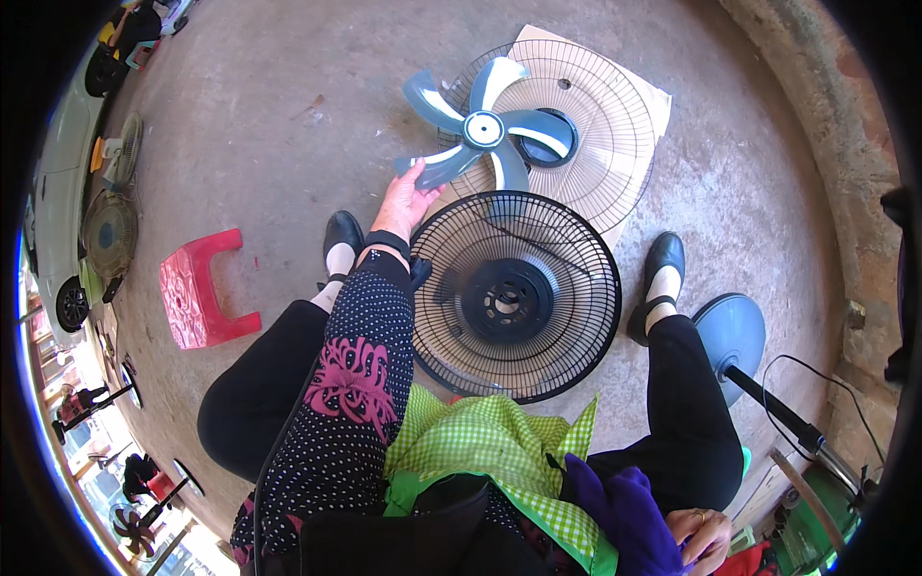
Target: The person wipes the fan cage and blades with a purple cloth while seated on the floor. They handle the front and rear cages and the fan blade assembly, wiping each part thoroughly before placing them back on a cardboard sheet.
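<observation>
My left hand (411,200) reaches forward and is closed on one blade of a blue-grey five-blade fan blade (449,165), its hub facing up. The fan blade is over the near left part of a wide wire fan grille (615,134) with a dark round centre. Closer to me, between my feet, a black fan guard (615,288) rests with its open side up and a slotted round centre. Low at the right, my right hand (704,540) has its fingers curled against a bunched purple cloth (624,514) by my thigh.
Beige cardboard (656,104) lies under the wire grille. A red plastic stool (204,288) lies on its side at left. On the right is a fan stand with a round blue base (735,336) and cable. A concrete wall edge (826,125) runs along the right; other fans (110,233) and a car stand far left.
</observation>
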A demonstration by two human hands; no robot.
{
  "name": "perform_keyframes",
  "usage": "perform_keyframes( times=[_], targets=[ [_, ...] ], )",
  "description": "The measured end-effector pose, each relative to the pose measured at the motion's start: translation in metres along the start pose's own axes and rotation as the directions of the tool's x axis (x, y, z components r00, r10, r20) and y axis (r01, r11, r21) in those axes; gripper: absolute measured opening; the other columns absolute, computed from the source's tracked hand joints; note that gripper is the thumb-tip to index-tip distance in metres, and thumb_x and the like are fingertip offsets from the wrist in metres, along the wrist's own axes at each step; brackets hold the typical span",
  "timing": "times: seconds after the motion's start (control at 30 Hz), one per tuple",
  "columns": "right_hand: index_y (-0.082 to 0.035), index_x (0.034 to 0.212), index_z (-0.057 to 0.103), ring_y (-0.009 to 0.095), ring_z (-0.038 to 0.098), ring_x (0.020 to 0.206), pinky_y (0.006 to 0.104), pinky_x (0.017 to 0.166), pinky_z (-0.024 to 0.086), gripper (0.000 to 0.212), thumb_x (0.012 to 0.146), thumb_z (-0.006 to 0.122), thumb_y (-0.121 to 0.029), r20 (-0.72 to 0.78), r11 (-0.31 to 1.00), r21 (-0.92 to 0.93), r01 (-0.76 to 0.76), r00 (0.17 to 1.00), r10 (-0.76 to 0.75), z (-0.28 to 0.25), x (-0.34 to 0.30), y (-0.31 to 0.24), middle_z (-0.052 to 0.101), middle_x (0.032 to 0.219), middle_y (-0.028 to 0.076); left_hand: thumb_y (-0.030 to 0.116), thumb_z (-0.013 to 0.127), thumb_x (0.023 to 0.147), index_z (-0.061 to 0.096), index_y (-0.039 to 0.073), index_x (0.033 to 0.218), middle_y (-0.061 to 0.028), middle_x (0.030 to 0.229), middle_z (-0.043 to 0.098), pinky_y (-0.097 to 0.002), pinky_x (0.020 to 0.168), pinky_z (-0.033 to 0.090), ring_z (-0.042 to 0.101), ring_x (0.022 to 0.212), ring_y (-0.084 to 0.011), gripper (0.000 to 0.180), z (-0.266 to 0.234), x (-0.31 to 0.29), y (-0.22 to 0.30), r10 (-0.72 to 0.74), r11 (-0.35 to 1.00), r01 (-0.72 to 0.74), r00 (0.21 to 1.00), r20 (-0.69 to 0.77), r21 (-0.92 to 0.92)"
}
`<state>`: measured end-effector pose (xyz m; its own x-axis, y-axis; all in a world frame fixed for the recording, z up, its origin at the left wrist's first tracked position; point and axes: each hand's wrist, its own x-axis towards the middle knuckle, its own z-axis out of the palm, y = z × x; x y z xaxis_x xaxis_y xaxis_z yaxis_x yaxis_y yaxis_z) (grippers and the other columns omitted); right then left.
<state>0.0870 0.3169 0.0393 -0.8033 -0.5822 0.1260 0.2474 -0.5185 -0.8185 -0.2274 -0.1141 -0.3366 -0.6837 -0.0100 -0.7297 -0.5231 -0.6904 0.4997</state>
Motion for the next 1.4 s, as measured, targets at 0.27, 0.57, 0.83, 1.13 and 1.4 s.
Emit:
perform_keyframes(
  times=[0.27, 0.57, 0.83, 1.13, 1.4],
  targets=[
    [-0.004, 0.113, 0.061, 0.026, 0.065, 0.079, 0.0349, 0.062, 0.049, 0.037, 0.080, 0.071, -0.016, -0.001, 0.999, -0.018, -0.032, 0.999, 0.032, -0.005, -0.001, -0.002, 0.064, 0.105, 0.017, 0.017, 0.070, 0.093, 0.067, 0.010, 0.118, -0.0077, 0.113, 0.067, -0.0394, 0.081, 0.053, 0.064, 0.103, -0.0240, 0.026, 0.013, 0.000, 0.021, 0.282, 0.957, -0.274, 0.956, 0.086, -0.092],
    [-0.003, 0.114, 0.061, 0.027, 0.065, 0.083, 0.0351, 0.064, 0.050, 0.038, 0.080, 0.070, -0.016, 0.060, 0.999, -0.042, -0.005, 0.998, 0.007, -0.007, -0.007, 0.000, 0.064, 0.107, 0.018, 0.014, 0.072, 0.091, 0.067, 0.008, 0.120, -0.0060, 0.114, 0.068, -0.0379, 0.090, 0.055, 0.065, 0.102, -0.0207, 0.030, -0.005, -0.064, 0.072, 0.215, 0.956, -0.265, 0.925, 0.313, 0.128],
    [-0.001, 0.118, 0.057, 0.029, 0.065, 0.083, 0.0364, 0.067, 0.052, 0.043, 0.078, 0.067, -0.014, 0.126, 0.999, -0.025, 0.025, 0.992, -0.022, -0.014, -0.013, 0.006, 0.061, 0.109, 0.020, 0.021, 0.078, 0.084, 0.071, 0.005, 0.115, -0.0053, 0.102, 0.072, -0.0317, 0.091, 0.050, 0.066, 0.096, -0.0169, 0.035, -0.010, -0.101, 0.034, -0.367, 0.685, -0.010, 0.859, 0.357, 0.729],
    [0.000, 0.116, 0.062, 0.029, 0.065, 0.079, 0.0366, 0.068, 0.049, 0.043, 0.078, 0.079, -0.014, 0.044, 0.998, -0.068, -0.007, 0.999, 0.010, -0.009, -0.021, -0.004, 0.065, 0.096, 0.021, 0.019, 0.078, 0.084, 0.072, 0.005, 0.114, -0.0054, 0.103, 0.072, -0.0317, 0.093, 0.050, 0.066, 0.096, -0.0178, 0.034, -0.004, -0.092, -0.004, -0.420, 0.419, -0.100, 0.860, 0.290, 0.902],
    [-0.002, 0.114, 0.056, 0.028, 0.065, 0.078, 0.0381, 0.063, 0.053, 0.037, 0.084, 0.069, -0.019, 0.104, 1.000, 0.001, -0.002, 0.995, 0.002, -0.006, -0.004, 0.001, 0.063, 0.104, 0.021, 0.025, 0.080, 0.083, 0.072, 0.003, 0.103, -0.0087, 0.092, 0.072, -0.0292, 0.064, 0.059, 0.068, 0.074, -0.0159, 0.031, 0.025, -0.092, 0.042, -0.292, 0.048, -0.028, 0.955, 0.040, 0.998]
  ],
)
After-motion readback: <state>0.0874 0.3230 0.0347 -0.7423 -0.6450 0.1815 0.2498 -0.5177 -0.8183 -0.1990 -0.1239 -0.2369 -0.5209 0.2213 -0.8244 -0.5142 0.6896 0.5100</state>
